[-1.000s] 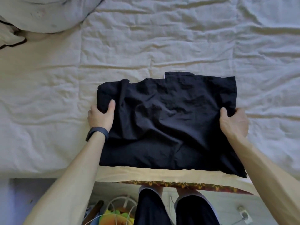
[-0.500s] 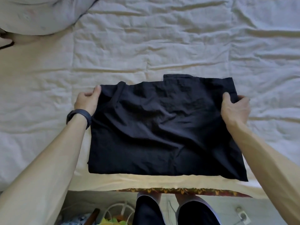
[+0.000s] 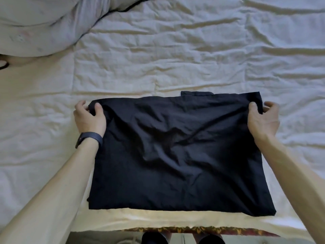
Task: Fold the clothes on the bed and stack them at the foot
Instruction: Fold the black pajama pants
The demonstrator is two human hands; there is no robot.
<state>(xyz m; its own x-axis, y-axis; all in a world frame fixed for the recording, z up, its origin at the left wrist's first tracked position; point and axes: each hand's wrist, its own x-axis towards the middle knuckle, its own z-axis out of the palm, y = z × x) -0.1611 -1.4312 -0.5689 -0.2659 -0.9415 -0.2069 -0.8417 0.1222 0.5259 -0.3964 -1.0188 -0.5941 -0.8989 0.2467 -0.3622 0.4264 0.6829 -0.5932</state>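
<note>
A black garment (image 3: 175, 155) lies folded into a wide rectangle near the foot edge of the bed, wrinkled across its middle. My left hand (image 3: 88, 117), with a dark band on its wrist, pinches the garment's far left corner between thumb and fingers. My right hand (image 3: 263, 118) grips the far right corner, thumb on top and fingers curled behind the edge. A small flap of black cloth sticks out past the far edge near the middle.
The cream sheet of the bed (image 3: 158, 59) spreads wrinkled on all sides of the garment. A grey pillow or duvet (image 3: 44, 23) fills the far left corner. A patterned mattress edge (image 3: 228, 230) and my dark-trousered legs show below the foot edge.
Both hands have moved from the garment's sides up to its far corners. The left side has been pulled outward, so the cloth lies wider and flatter.
</note>
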